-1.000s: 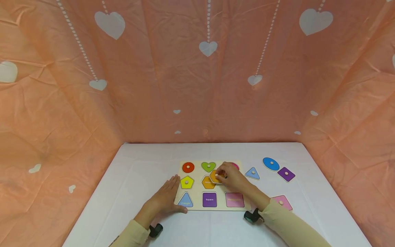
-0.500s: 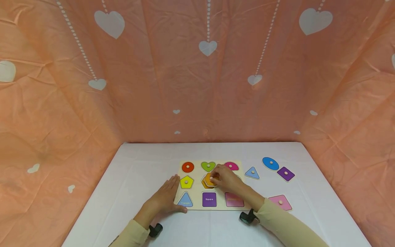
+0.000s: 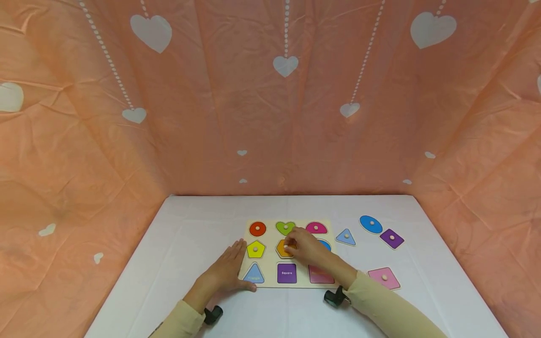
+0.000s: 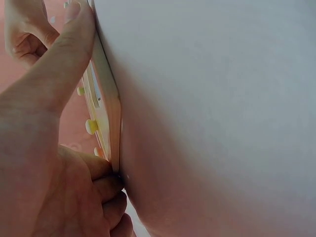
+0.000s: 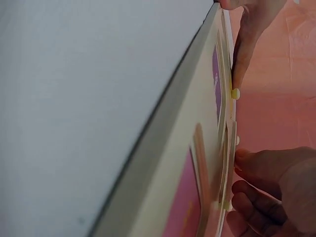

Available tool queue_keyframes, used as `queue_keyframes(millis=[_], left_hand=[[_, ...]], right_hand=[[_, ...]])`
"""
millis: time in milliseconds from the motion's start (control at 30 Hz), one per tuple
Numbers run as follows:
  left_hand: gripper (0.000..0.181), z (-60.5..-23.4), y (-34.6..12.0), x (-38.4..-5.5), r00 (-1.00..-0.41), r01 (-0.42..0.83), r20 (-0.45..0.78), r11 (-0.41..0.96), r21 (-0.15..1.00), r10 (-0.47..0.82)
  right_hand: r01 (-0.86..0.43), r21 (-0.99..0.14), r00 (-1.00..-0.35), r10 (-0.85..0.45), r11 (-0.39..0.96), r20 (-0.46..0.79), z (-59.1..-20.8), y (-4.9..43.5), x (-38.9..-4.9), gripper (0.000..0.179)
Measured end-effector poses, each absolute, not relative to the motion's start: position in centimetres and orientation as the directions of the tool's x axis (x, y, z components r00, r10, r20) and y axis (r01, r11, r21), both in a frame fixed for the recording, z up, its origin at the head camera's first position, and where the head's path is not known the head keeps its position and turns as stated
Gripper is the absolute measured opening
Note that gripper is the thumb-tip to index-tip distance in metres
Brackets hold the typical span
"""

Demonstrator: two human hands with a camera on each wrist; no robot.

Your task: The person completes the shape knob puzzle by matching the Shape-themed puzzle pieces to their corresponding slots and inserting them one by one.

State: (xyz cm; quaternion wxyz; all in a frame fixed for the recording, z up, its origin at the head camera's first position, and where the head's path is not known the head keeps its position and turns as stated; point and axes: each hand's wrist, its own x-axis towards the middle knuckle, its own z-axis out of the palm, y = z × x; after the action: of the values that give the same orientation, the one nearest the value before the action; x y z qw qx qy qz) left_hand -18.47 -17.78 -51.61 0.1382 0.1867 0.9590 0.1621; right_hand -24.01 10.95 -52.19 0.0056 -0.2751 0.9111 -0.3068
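Observation:
A wooden peg puzzle board (image 3: pixel 270 281) lies on the white table. My left hand (image 3: pixel 228 267) braces its near left corner, fingers stretched along the left side and thumb at the front edge; the left wrist view shows the thumb (image 4: pixel 71 54) on that edge. With thumb and fingertips, my right hand (image 3: pixel 308 246) pinches the small knob of the orange hexagon piece (image 3: pixel 281 250), which sits over the matching hexagon spot. The right hand hides part of this piece. Red circle (image 3: pixel 252 231), green heart (image 3: pixel 280 226), magenta semicircle (image 3: pixel 310 229) and yellow pentagon (image 3: pixel 251 253) pieces sit in the board.
To the board's right lie a light-blue triangle piece (image 3: pixel 344 240), a blue oval piece (image 3: pixel 367 222), a purple square piece (image 3: pixel 388 237) and a pink piece (image 3: pixel 378 276). Printed triangle, square and pink spots fill the board's front row. A pink heart-patterned curtain (image 3: pixel 262 131) surrounds the table.
My right hand has moved left and slightly down with the orange hexagon piece, from beside its printed spot to lying over it. My left hand has stayed in place.

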Motion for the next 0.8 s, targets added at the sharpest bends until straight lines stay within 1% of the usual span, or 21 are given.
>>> queue_keyframes(millis=[233, 433, 800], left_hand=[[0.134, -51.85, -17.84, -18.61, -0.889, 0.319, -0.205, 0.876, 0.361, 0.408], [0.134, -52.07, -17.91, -18.59, -0.892, 0.315, -0.2, 0.876, 0.366, 0.405], [0.134, -51.74, -17.85, -18.37, -0.891, 0.315, -0.203, 0.874, 0.37, 0.407]], right_hand=[[-0.474, -0.56, -0.859, -0.496, 0.68, 0.125, -52.36, 10.77, -24.03, 0.007], [-0.478, -0.543, -0.86, -0.494, 0.691, 0.128, -52.4, 10.71, -24.12, 0.008], [-0.465, -0.561, -0.862, -0.496, 0.685, 0.109, -52.27, 10.69, -24.16, 0.008]])
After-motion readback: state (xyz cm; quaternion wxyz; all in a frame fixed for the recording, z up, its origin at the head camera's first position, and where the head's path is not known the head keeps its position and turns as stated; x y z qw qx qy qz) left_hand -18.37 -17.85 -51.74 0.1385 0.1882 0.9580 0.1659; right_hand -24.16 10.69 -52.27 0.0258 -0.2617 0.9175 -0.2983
